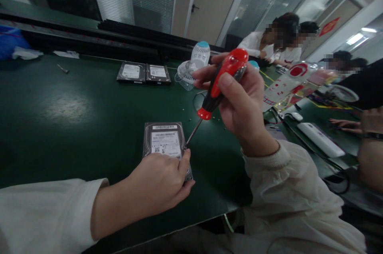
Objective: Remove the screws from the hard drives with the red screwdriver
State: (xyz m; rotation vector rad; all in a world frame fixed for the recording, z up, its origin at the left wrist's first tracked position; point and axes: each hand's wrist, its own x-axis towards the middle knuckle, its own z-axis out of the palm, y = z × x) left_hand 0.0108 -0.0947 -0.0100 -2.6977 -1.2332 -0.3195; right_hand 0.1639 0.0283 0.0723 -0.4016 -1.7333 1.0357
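Observation:
A hard drive lies label up on the green table, close to its front edge. My left hand grips the drive's near part, its index finger stretched along the right edge and the thumb at the near corner. In my right hand is a red and black screwdriver, held by its handle and tilted. Its tip meets the drive's right edge, just beyond my left fingertip. Any screw under the tip is too small to make out. My left hand hides the lower part of the drive.
Two more hard drives lie side by side farther back. A white and blue handheld fan is behind my right hand. Several tiny screws are scattered right of the drive. To the right are a long white box, a mouse and other people.

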